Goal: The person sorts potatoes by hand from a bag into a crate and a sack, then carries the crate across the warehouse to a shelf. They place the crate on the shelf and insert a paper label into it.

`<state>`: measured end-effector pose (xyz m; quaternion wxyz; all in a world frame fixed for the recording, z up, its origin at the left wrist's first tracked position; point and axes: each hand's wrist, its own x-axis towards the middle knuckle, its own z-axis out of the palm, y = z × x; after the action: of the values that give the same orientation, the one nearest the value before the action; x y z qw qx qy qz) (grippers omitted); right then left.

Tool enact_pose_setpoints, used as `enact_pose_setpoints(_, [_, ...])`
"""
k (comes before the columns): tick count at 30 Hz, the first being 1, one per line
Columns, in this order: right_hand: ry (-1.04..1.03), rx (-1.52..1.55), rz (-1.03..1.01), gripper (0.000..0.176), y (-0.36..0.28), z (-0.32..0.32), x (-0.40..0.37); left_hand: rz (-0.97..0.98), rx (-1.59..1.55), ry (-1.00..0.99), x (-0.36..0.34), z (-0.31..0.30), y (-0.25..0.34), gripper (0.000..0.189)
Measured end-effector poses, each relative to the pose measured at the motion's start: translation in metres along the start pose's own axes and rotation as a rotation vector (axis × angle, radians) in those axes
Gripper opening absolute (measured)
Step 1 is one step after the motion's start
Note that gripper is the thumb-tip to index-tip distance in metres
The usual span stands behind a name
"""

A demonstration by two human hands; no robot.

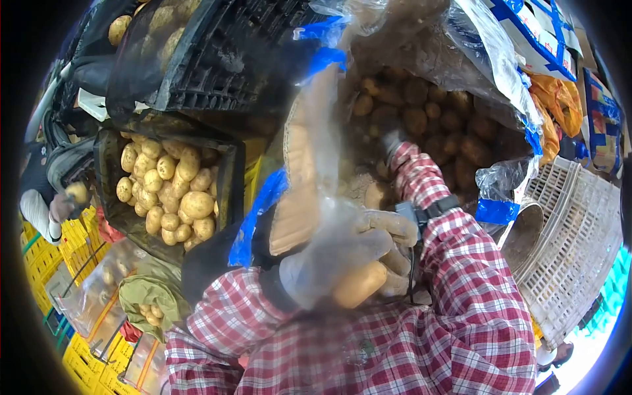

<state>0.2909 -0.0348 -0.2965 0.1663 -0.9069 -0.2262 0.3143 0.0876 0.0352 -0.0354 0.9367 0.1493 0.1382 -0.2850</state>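
Observation:
My left hand (322, 260), in a pale work glove, is closed round a yellow-brown potato (361, 284) close in front of my body. Part of this hand is hazy behind a blur down the middle of the view. My right hand (393, 139) reaches down into a deep cardboard box (299, 191) lined with clear plastic (471, 33). Its fingers are lost in the shadow among many potatoes (415, 120). A dark strap with a small device (428, 209) sits round my right wrist. Blue tape (260, 214) edges the box.
To the left stands a dark-lined crate (227, 191) of pale potatoes (168, 184). Above it leans a black plastic crate (230, 62). A green sack (148, 283) holds a few potatoes. Grey slatted baskets (566, 224) stand right. Another person's gloved hand (62, 205) holds a potato at far left.

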Motion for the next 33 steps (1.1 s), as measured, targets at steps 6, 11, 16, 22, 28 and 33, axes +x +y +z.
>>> enact_pose_setpoints(6, [0.086,0.124,0.217,0.039,0.004,-0.015,0.055,0.185,0.471,0.142,-0.002,0.009,-0.005,0.048])
enact_pose_setpoints(11, [-0.111,1.182,0.356,0.037,0.011,-0.022,0.008,0.129,0.179,0.159,-0.009,0.018,-0.007,0.052])
enact_pose_setpoints(16, [-0.443,1.818,0.020,0.040,-0.027,-0.131,-0.111,0.302,0.581,0.061,-0.019,0.021,-0.005,0.056])
enact_pose_setpoints(22, [-0.231,1.781,-0.258,0.053,-0.081,-0.175,-0.242,0.232,0.071,0.095,-0.014,0.011,-0.029,0.078])
enact_pose_setpoints(28, [0.002,1.162,-0.675,0.051,-0.099,-0.182,-0.325,0.421,0.076,-0.005,-0.040,0.055,-0.055,0.074])
enact_pose_setpoints(33, [-0.076,1.706,-0.690,0.055,-0.071,-0.169,-0.349,0.022,-0.428,-0.330,-0.039,0.033,-0.082,0.062])
